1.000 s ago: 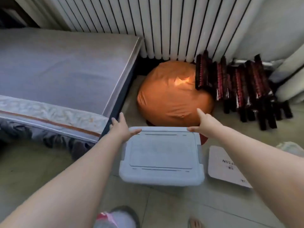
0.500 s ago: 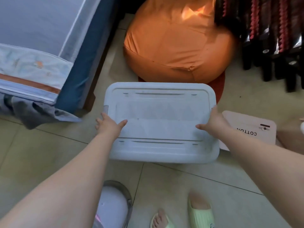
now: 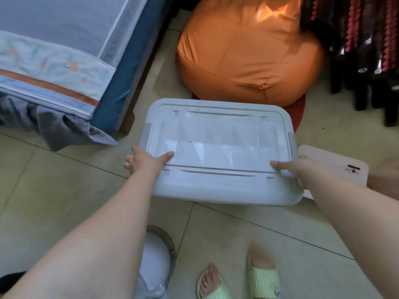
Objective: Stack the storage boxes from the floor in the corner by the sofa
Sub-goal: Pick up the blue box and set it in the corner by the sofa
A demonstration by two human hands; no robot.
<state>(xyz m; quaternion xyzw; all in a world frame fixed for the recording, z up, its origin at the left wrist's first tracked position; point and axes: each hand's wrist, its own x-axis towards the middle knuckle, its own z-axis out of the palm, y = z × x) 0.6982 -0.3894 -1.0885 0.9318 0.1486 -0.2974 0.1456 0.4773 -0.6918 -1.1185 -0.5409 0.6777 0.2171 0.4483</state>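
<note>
A pale grey lidded storage box (image 3: 218,134) sits in the middle of the view, over the tiled floor in front of an orange cushion. My left hand (image 3: 144,161) grips its near left side, thumb lying on the lid. My right hand (image 3: 295,168) grips its near right side, thumb also on the lid. Whether the box rests on the floor or hangs just above it cannot be told.
The blue sofa edge with a draped sheet (image 3: 71,67) lies to the left. An orange cushion (image 3: 244,52) sits behind the box. Dark red-black items (image 3: 367,50) stand at the right. A flat beige lid (image 3: 336,167) lies right of the box. My slippered feet (image 3: 261,277) and a grey container (image 3: 155,264) are below.
My hands slid from the far corners of the lid to the near sides and took hold. The view tilted down and the box looms closer.
</note>
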